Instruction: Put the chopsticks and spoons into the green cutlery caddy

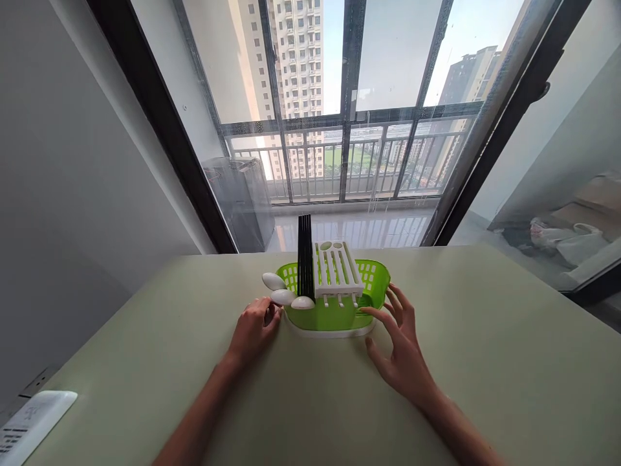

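Note:
A green cutlery basket [334, 318] with a white base stands upright on the table. Black chopsticks [305, 259] rise from its left part, and a white slotted rack [338, 272] with small hooks sits across its top. White spoons [283, 297] hang at its front left, bowls outward. My left hand [256, 322] rests beside the basket's left end with curled fingers; their tips are partly hidden at the spoons and basket, so what they grip is unclear. Spread around the right end are the fingers of my right hand [395, 340], its fingertips at the basket wall and its thumb apart.
The pale green table [310, 401] reaches a glass sliding door at its far edge. A white power strip or similar flat object [36, 421] lies at the lower left. Beyond the glass are a balcony railing [310, 168] and a grey cabinet-like box [242, 200].

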`<state>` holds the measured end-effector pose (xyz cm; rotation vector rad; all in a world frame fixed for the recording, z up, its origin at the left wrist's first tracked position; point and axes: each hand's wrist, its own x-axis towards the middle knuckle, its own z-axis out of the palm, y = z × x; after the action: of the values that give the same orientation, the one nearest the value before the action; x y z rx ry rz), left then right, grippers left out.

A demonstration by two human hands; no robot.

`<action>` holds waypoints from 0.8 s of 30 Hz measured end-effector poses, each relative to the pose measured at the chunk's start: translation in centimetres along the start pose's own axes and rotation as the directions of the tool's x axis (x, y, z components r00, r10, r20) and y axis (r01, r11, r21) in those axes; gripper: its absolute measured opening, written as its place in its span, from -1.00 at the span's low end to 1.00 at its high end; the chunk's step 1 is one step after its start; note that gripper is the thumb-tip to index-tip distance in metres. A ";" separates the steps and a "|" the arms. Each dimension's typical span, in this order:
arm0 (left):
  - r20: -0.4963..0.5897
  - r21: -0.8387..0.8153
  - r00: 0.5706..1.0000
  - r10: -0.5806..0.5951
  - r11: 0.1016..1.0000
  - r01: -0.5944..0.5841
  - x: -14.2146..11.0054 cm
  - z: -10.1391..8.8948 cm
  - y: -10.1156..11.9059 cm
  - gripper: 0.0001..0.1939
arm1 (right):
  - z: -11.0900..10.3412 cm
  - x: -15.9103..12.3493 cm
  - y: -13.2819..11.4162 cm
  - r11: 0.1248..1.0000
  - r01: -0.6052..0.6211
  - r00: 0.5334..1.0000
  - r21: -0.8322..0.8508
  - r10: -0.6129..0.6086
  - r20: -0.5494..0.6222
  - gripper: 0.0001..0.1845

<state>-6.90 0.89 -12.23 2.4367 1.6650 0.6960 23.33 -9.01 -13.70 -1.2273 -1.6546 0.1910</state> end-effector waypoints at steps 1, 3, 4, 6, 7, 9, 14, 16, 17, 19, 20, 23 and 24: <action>0.001 -0.003 1.000 0.003 1.000 -0.003 0.0 0.0 0.0 -0.70 | 0.0 0.0 0.0 1.000 -0.001 1.000 0.000 0.001 0.001 -0.57; -0.003 -0.012 1.000 0.001 1.000 -0.001 0.0 0.0 -0.1 -0.71 | 0.0 0.0 0.1 1.000 -0.003 1.000 -0.003 0.003 0.001 -0.58; -0.008 -0.018 1.000 -0.002 1.000 0.002 0.0 0.1 -0.1 -0.71 | 0.0 -0.1 0.2 1.000 -0.004 1.000 -0.005 0.004 0.000 -0.58; -0.016 -0.026 1.000 -0.007 1.000 0.007 -0.1 0.1 -0.1 -0.71 | 0.1 0.0 0.3 1.000 -0.003 1.000 -0.005 0.003 -0.003 -0.60; -0.019 -0.028 1.000 -0.007 1.000 0.007 -0.1 0.1 -0.1 -0.71 | 0.1 0.0 0.3 1.000 -0.002 1.000 -0.003 0.002 -0.005 -0.61; -0.023 -0.026 1.000 -0.011 1.000 0.011 -0.1 0.1 -0.1 -0.71 | 0.2 0.0 0.3 1.000 -0.004 1.000 0.001 0.004 -0.008 -0.64; -0.011 -0.017 0.999 -0.037 0.999 0.037 -0.1 0.1 -0.2 -0.70 | 0.1 0.0 0.2 1.000 -0.007 1.000 0.016 0.007 -0.008 -0.66; -0.003 -0.020 0.999 -0.044 0.999 0.044 -0.1 0.1 -0.2 -0.70 | 0.1 0.0 0.2 1.000 -0.001 1.000 0.021 0.001 -0.008 -0.67; 0.001 -0.021 0.999 -0.046 0.999 0.046 -0.1 0.1 -0.3 -0.70 | 0.1 0.0 0.2 1.000 0.003 1.000 0.023 -0.003 -0.011 -0.68; 0.003 -0.021 0.999 -0.050 0.999 0.050 -0.1 0.1 -0.4 -0.71 | 0.1 0.1 0.2 1.000 0.007 1.000 0.025 -0.007 -0.024 -0.70; 0.000 -0.019 0.999 -0.052 0.998 0.052 -0.1 0.1 -0.4 -0.72 | 0.1 0.1 0.2 1.000 0.009 0.999 0.025 -0.009 -0.033 -0.72; -0.015 -0.023 0.998 -0.059 0.998 0.059 -0.1 0.1 -0.4 -0.75 | 0.1 0.1 0.3 1.000 0.016 0.998 0.023 -0.015 -0.056 -0.75; -0.019 -0.030 0.998 -0.061 0.998 0.060 -0.1 0.0 -0.3 -0.77 | 0.2 0.0 0.3 1.000 0.017 0.998 0.022 -0.016 -0.062 -0.76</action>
<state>-7.19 0.90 -12.40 2.3570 1.7156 0.7334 23.38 -8.77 -13.94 -1.1909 -1.6053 0.1595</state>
